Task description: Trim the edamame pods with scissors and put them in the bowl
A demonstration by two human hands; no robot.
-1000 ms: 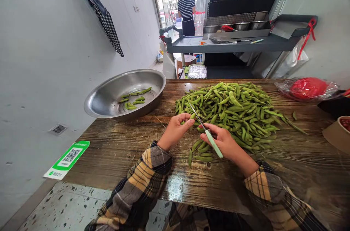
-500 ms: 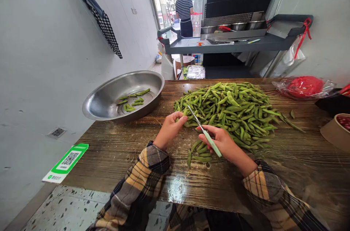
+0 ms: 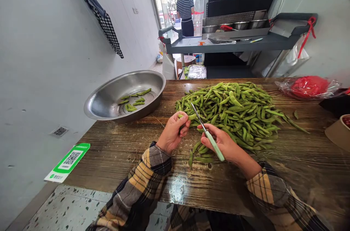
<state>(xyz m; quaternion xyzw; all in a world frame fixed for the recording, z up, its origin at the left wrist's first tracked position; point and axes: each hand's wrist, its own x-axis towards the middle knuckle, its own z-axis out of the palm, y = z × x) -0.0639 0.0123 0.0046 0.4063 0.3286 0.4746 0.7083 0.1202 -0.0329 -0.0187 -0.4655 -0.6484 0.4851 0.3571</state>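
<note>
My left hand (image 3: pixel 173 132) is closed, thumb and fingertips pinching a green soybean pod (image 3: pixel 192 117) whose end points right. Light-green-handled scissors (image 3: pixel 214 145), seen edge-on, are gripped in my right hand (image 3: pixel 222 143). Their metal blades slant up and left, right beside the pod's end; whether they touch it I cannot tell. Behind and right of both hands lies a big heap of soybean pods (image 3: pixel 232 110). Several loose pods (image 3: pixel 203 159) rest just below my right hand. A wide steel basin (image 3: pixel 95 103) at the left holds several pods.
The wooden table (image 3: pixel 123 154) carries a QR-code card (image 3: pixel 68 161) at its left edge. Toward the right are a red bundle in clear plastic (image 3: pixel 308 87) and a paper tub (image 3: pixel 339 134). A grey cart (image 3: pixel 232 43) stands behind; a person (image 3: pixel 186 10) is outside the doorway.
My left hand has turned slightly, and a pod now shows in its fingers near the scissor blades. The whole view has shifted a little; my right hand still holds the scissors.
</note>
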